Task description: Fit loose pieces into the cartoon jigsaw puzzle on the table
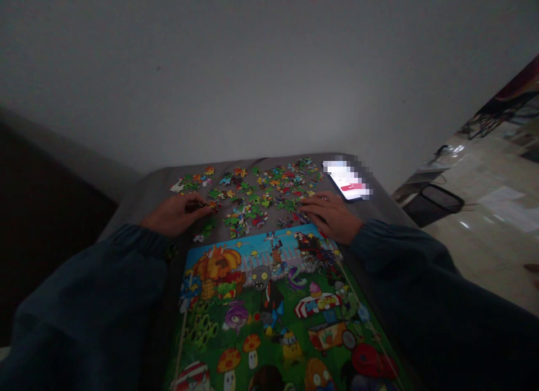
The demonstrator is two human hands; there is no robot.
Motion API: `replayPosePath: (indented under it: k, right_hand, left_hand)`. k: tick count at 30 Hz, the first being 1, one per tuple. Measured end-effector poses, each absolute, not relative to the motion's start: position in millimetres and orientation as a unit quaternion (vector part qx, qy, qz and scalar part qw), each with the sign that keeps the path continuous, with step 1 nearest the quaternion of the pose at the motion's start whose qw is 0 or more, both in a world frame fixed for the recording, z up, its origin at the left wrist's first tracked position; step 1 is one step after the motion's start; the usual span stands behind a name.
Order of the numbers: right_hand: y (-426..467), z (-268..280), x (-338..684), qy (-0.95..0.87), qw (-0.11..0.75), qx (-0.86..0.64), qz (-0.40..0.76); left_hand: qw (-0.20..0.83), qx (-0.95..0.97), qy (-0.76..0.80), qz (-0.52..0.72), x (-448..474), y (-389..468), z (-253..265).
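Many small jigsaw puzzle pieces [248,208] lie spread over a grey cloth surface [155,180]. At the left of them my left hand [179,211] is closed, with thumb and fingertips pinching a puzzle piece [214,206]. My right hand [330,214] rests at the right side of the pieces, its fingers stretched out and touching a few of them. Whether it grips any piece cannot be made out. Nearer to me lies a printed puzzle picture [269,307] with cartoon zombies, mushrooms and a pumpkin. Its top edge meets the loose pieces.
A lit phone [347,180] lies at the far right corner of the surface. Behind stands a pale wall [252,71]. To the right, lower down, are a shiny tiled floor [484,222] and a dark chair [438,203].
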State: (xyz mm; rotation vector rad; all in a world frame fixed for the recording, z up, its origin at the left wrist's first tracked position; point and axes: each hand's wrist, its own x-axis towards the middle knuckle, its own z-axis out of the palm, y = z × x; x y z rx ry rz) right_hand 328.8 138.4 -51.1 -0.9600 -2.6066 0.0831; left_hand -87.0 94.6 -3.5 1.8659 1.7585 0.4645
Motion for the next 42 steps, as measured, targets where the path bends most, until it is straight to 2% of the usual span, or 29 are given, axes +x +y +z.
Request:
replayPosePath:
  k: [7, 16, 24, 28, 33, 38, 42]
  right_hand:
    - [137.5, -50.4, 328.2, -0.923, 0.183, -0.337, 0.022]
    - [137.9, -50.2, 328.5, -0.924, 0.180, -0.337, 0.016]
    - [138.0, -50.4, 329.2, -0.924, 0.176, -0.339, 0.020]
    - [138.1, -50.7, 329.4, -0.924, 0.173, -0.341, 0.019]
    - [139.1, -53.6, 329.6, -0.926, 0.186, -0.328, 0.014]
    - [137.7, -55.2, 329.0, -0.922, 0.187, -0.337, 0.018]
    - [137.1, -55.8, 329.0, -0.923, 0.184, -0.339, 0.014]
  left_hand:
    - [0.275, 0.683, 0.653, 0.181, -85.6, 93.1, -5.6]
    - [0.240, 0.680, 0.677, 0.148, -87.2, 95.5, -6.2]
    - [0.218, 0.656, 0.706, 0.152, -121.2, 93.6, 17.1]
    - [0.162, 0.632, 0.733, 0.194, -137.9, 85.7, 34.0]
    - [0.106, 0.614, 0.708, 0.331, -132.1, 58.6, 40.5]
    - [0.151, 0.618, 0.673, 0.376, -126.2, 35.5, 28.5]
    - [0.229, 0.644, 0.646, 0.340, -116.4, 26.0, 26.2]
